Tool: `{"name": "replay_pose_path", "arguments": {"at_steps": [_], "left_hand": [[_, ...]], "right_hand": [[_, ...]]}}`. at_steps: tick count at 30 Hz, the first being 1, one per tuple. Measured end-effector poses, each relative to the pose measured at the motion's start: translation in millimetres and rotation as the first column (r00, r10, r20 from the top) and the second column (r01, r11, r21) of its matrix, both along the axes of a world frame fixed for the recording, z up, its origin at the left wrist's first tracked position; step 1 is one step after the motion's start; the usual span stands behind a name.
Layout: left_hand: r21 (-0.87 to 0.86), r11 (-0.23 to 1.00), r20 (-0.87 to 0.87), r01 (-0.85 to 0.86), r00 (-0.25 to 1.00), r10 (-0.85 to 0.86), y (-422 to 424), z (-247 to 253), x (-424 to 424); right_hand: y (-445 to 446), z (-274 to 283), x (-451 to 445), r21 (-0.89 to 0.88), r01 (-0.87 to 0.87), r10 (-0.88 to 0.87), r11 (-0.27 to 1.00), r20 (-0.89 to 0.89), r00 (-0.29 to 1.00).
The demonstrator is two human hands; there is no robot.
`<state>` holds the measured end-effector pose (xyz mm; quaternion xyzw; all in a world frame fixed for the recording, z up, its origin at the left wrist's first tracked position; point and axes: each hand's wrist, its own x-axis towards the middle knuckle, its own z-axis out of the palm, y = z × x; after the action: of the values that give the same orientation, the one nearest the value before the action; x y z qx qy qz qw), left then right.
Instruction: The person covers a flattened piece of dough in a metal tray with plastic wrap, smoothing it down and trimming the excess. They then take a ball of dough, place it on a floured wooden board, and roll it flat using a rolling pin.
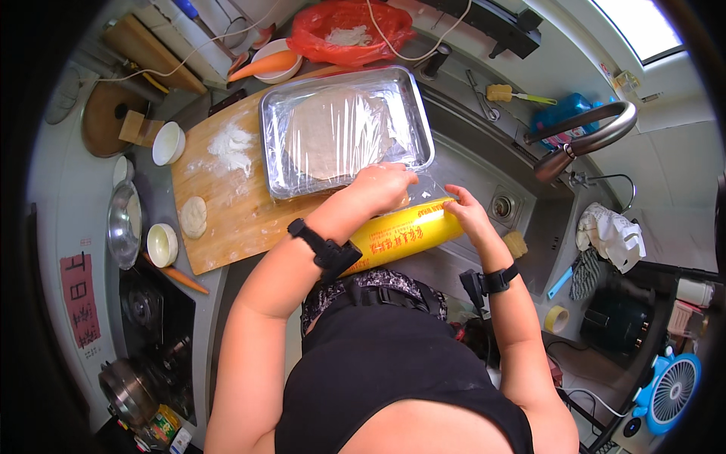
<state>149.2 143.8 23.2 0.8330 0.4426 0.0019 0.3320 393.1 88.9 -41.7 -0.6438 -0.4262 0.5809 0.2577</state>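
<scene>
A rectangular metal tray (426, 131) rests on a wooden board, partly over the sink. Clear plastic wrap (363, 122) is stretched across it, with folds along its length. Beneath the film lies a flat round of dough (317, 127). My left hand (381, 187), fingers curled, grips the film at the tray's near edge. A yellow plastic wrap box (408, 235) bearing writing is tilted against my waist. Around its right end my right hand (466, 209) holds the box, some fingers raised. Between my hands a strip of film runs from the tray to the box.
On the wooden board (227, 198) are loose flour (232, 147) and a dough ball (194, 217). White bowls (168, 143), a metal bowl (125, 224) and a carrot (184, 279) sit left. A faucet (595, 133) arches over the sink (471, 159). A red bag (351, 34) stands behind.
</scene>
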Motion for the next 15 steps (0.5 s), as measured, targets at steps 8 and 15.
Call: {"name": "replay_pose_path", "arguments": {"at_steps": [8,15], "left_hand": [[-0.239,0.971,-0.041,0.016,0.999,-0.027,1,-40,17],[-0.221,0.975,0.134,0.036,0.991,-0.006,-24,-25,-31]], "right_hand": [[36,24,7,-0.033,-0.458,0.407,0.889,0.516,0.754],[65,55,-24,0.159,-0.615,0.383,0.772,0.657,0.65]]}}
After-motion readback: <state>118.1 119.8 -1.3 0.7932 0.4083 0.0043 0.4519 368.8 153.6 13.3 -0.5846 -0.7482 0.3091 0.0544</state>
